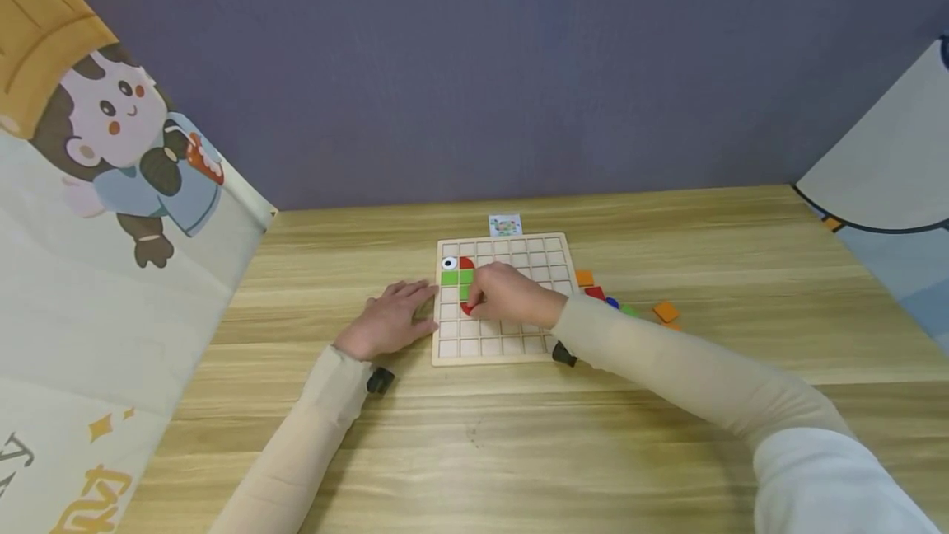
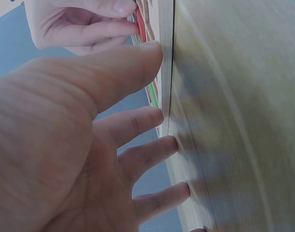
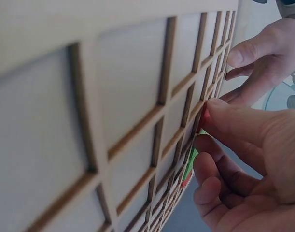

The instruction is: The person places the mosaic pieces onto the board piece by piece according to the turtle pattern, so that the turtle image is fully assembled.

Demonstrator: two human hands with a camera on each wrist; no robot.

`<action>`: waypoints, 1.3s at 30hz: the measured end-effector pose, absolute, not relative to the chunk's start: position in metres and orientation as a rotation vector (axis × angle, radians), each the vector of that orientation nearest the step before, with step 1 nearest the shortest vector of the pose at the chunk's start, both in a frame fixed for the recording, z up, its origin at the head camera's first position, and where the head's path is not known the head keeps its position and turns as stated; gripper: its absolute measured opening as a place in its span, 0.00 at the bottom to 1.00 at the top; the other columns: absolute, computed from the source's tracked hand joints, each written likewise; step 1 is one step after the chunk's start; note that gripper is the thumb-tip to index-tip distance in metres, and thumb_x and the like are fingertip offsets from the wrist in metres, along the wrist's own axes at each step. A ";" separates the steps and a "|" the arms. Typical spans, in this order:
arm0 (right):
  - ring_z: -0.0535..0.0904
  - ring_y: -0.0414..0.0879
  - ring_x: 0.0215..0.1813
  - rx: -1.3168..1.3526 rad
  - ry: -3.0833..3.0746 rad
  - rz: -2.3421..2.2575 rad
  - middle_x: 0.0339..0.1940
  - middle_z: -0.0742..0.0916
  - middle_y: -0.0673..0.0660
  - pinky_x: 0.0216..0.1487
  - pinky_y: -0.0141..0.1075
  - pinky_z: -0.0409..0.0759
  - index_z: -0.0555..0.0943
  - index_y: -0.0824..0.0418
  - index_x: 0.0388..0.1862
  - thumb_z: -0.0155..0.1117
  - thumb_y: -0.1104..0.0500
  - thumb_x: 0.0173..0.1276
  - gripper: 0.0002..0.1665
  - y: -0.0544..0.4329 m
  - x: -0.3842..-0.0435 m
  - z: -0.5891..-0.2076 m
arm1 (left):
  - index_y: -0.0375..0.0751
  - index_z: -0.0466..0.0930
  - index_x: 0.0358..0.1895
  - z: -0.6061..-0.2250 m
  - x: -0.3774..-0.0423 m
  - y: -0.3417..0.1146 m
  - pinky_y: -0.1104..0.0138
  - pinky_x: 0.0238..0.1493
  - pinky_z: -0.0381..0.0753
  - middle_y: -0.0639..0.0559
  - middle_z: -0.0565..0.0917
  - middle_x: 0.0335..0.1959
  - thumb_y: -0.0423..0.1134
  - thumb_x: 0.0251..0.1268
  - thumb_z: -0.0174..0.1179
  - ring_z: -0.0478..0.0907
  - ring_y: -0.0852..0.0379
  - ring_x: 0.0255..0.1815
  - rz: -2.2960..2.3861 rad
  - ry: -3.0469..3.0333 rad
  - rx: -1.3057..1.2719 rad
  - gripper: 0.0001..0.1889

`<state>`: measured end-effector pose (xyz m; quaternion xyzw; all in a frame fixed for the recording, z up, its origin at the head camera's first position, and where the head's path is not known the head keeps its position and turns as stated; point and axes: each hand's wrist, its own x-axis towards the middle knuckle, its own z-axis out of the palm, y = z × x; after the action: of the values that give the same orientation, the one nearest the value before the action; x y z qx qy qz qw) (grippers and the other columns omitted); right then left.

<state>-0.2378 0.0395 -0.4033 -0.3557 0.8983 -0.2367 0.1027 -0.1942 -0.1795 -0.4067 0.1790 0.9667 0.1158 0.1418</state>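
Note:
A wooden grid board [image 1: 511, 344] lies on the table. My right hand [image 1: 511, 297] reaches over it and pinches a red tile [image 3: 203, 119] with a curved edge between thumb and forefinger, down at the cells near the board's left side. Just above are green tiles [image 1: 450, 278], another red tile [image 1: 466, 263] with a rounded corner, and a white eye tile [image 1: 449, 264] with a black dot. My left hand [image 1: 385, 321] rests beside the board, its fingers spread and the thumb and fingertips at the left edge.
Loose tiles lie right of the board, including orange tiles [image 1: 666, 312], a red one [image 1: 596, 293], a blue one [image 1: 611, 302] and a green one [image 1: 628, 311], partly behind my right forearm. A small picture card [image 1: 505, 225] lies at the board's far edge. Behind the table stands a dark partition [image 1: 474, 89].

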 end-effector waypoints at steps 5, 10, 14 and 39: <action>0.75 0.38 0.30 -1.029 2.646 -0.778 0.30 0.81 0.47 0.34 0.33 0.77 0.88 0.58 0.34 0.69 0.62 0.60 0.04 0.056 -0.239 -0.396 | 0.48 0.56 0.74 -0.407 -0.193 -0.179 0.30 0.58 0.52 0.47 0.55 0.74 0.53 0.69 0.53 0.49 0.38 0.72 0.334 2.795 0.519 0.33; 0.74 0.42 0.32 -0.986 2.712 -0.792 0.33 0.81 0.48 0.37 0.37 0.75 0.87 0.60 0.38 0.69 0.62 0.61 0.07 0.081 -0.244 -0.389 | 0.46 0.56 0.74 -0.407 -0.191 -0.180 0.30 0.57 0.51 0.46 0.55 0.74 0.52 0.69 0.53 0.49 0.37 0.72 0.356 2.796 0.525 0.33; 0.73 0.43 0.34 -0.950 2.738 -0.782 0.35 0.81 0.48 0.38 0.38 0.75 0.87 0.60 0.40 0.68 0.61 0.62 0.08 0.101 -0.248 -0.389 | 0.46 0.56 0.73 -0.408 -0.191 -0.181 0.30 0.57 0.51 0.46 0.55 0.74 0.52 0.69 0.53 0.49 0.37 0.72 0.362 2.799 0.532 0.34; 0.77 0.47 0.36 -0.677 2.781 -0.787 0.38 0.82 0.53 0.37 0.40 0.78 0.86 0.58 0.37 0.65 0.66 0.62 0.07 0.208 -0.253 -0.409 | 0.46 0.56 0.74 -0.406 -0.190 -0.178 0.29 0.56 0.50 0.45 0.55 0.74 0.53 0.69 0.53 0.49 0.36 0.72 0.347 2.797 0.551 0.34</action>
<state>-0.2532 0.2076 -0.4092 -0.2272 0.9333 -0.2641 0.0864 -0.1897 -0.1783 -0.4063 0.1902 0.9651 0.1199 0.1343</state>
